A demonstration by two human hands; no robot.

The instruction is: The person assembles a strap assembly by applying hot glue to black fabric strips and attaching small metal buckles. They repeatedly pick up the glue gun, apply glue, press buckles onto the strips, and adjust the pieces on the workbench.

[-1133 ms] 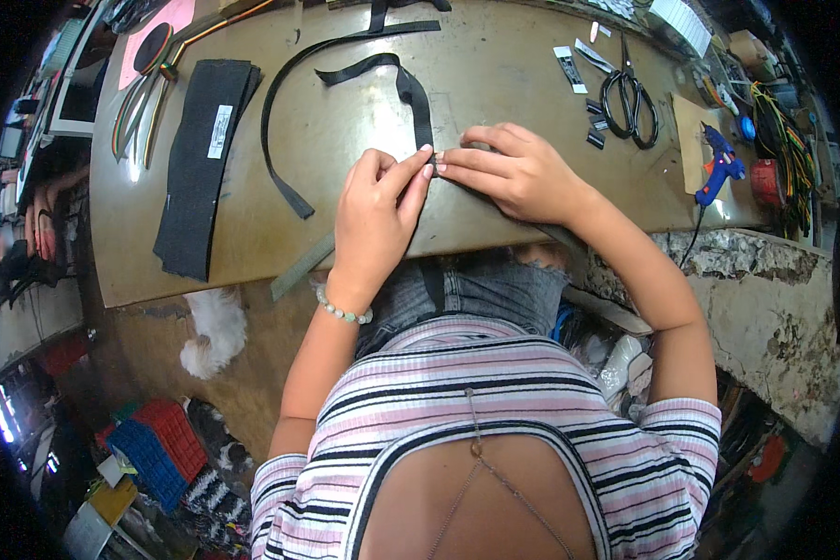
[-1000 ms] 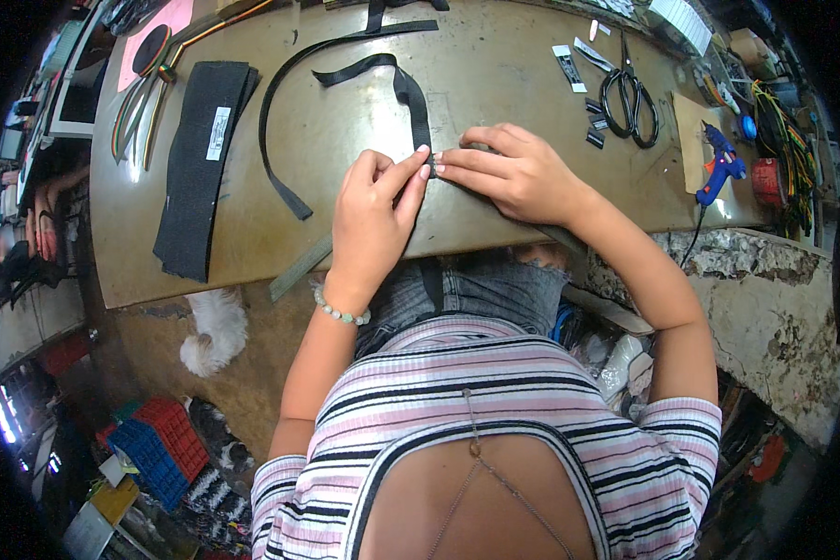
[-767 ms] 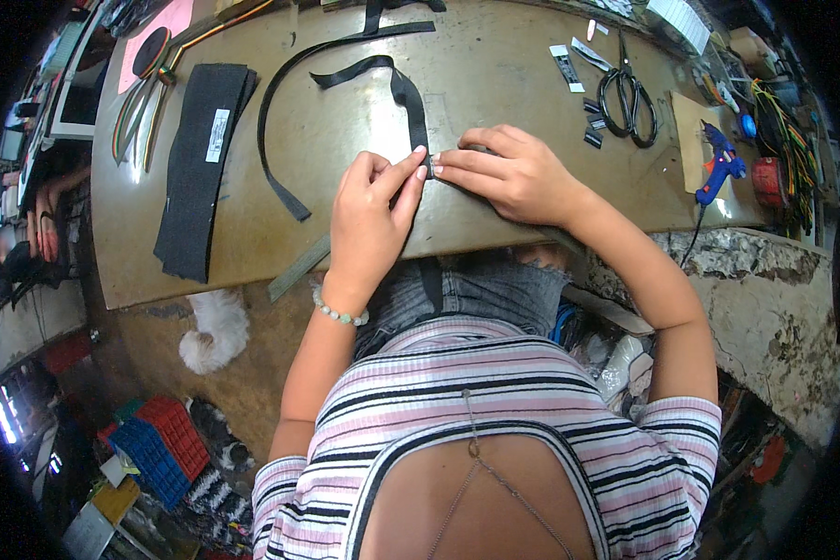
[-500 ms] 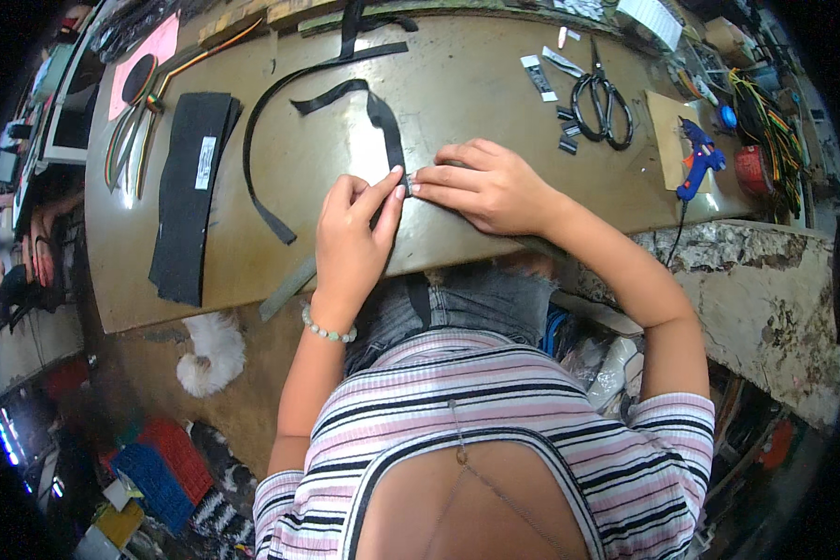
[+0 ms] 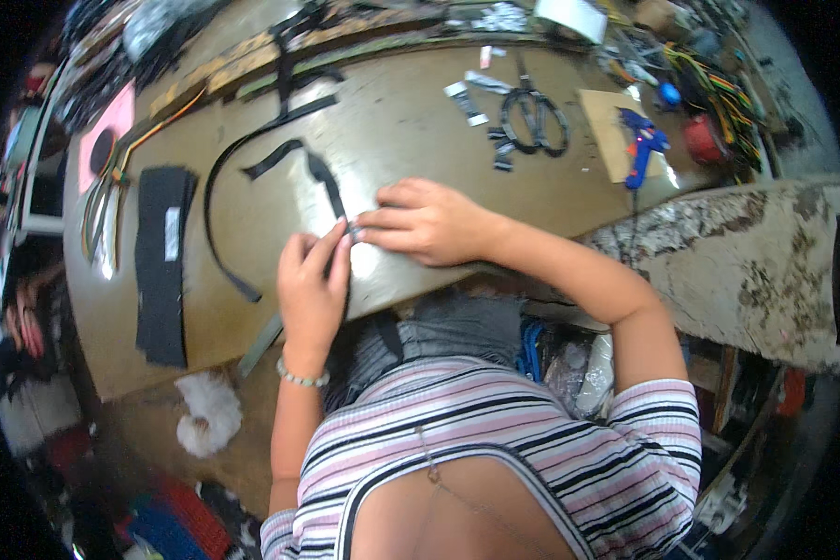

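A black fabric strap (image 5: 325, 182) runs up and to the left from my fingertips, its far part twisted on the table. My left hand (image 5: 313, 280) pinches the strap's near part between thumb and fingers. Right beside it, my right hand (image 5: 429, 224) has its fingertips closed on a small greyish label-like piece (image 5: 353, 231) against the strap. The fingers of both hands nearly touch and partly hide this piece. To the left of the hands lies a second, curved black strap (image 5: 217, 215).
Folded black fabric (image 5: 163, 280) with a white label lies at left. Black-handled scissors (image 5: 535, 126), small dark labels (image 5: 501, 149) and a blue glue gun (image 5: 640, 147) on cardboard are to the right. A white fluffy tail (image 5: 207, 415) shows below the table edge.
The whole view has shifted, so the table and things appear lower and further left. Both hands keep their pinch at the same place on the strap.
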